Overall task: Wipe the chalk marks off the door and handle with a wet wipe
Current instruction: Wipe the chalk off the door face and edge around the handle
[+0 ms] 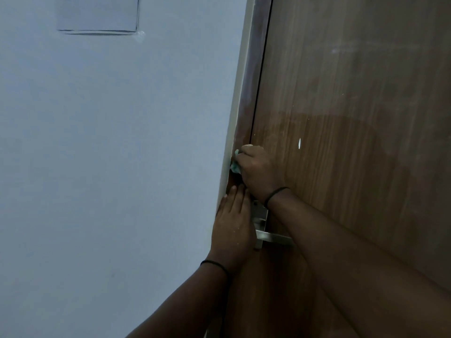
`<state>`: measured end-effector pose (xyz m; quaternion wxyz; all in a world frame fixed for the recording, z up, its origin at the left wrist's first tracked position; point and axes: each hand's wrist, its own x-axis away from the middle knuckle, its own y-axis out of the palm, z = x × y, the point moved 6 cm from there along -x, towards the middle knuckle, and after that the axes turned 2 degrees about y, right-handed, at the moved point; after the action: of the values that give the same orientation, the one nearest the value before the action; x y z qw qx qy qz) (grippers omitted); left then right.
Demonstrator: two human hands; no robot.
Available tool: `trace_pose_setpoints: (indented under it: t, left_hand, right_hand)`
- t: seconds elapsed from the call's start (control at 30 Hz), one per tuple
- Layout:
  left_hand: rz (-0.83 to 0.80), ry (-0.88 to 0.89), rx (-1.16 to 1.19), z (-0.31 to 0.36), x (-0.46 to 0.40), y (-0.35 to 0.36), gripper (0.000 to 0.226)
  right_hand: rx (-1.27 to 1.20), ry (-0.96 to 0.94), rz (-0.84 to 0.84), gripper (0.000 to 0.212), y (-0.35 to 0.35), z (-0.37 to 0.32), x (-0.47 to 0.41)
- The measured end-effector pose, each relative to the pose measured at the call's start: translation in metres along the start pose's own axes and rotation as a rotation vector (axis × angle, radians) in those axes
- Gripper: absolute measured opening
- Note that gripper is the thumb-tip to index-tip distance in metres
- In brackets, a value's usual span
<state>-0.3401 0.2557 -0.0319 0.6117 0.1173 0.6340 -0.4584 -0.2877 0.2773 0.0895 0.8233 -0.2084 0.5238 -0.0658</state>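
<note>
Bunching the soft, limp pale-green wet wipe point(234, 164), the right hand point(257, 170) grips it against the brown wooden door point(353, 118) edge, left hand point(233, 228) flat, fingers straight.

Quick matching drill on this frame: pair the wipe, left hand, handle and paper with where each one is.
1 wipe
2 left hand
3 handle
4 paper

a flat against the frame edge, below the other hand
b on the wall, top left
c gripped in the right hand at the door edge
d partly hidden behind both arms

Pairs: 1-c, 2-a, 3-d, 4-b
</note>
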Motion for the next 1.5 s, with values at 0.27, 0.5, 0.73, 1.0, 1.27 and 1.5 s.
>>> trace_pose_setpoints:
  t: [0.27, 0.5, 0.73, 1.0, 1.27, 1.5]
  left_hand:
    - [0.027, 0.068, -0.038, -0.001, 0.007, 0.001, 0.061]
    - [0.081, 0.033, -0.046, 0.001, -0.005, 0.000, 0.057]
    - [0.044, 0.023, -0.025, 0.001, -0.011, 0.004, 0.055]
    - [-0.035, -0.083, 0.103, -0.010, 0.004, 0.008, 0.047]
    - [-0.024, -0.155, 0.151, -0.007, 0.019, 0.008, 0.044]
    - [-0.064, -0.238, 0.197, -0.010, 0.037, 0.016, 0.040]
  right_hand:
    - [0.052, -0.074, 0.018, 0.017, -0.005, -0.006, -0.001]
    - [0.130, 0.196, 0.138, 0.019, -0.047, 0.041, -0.039]
    - [0.075, 0.104, 0.059, 0.015, -0.051, 0.052, 0.019]
    - [-0.165, 0.108, -0.117, 0.010, -0.037, 0.049, 0.067]
    - [-0.117, 0.079, -0.357, 0.016, -0.009, 0.012, 0.068]
    - [-0.288, 0.445, -0.320, 0.009, -0.019, 0.039, 0.132]
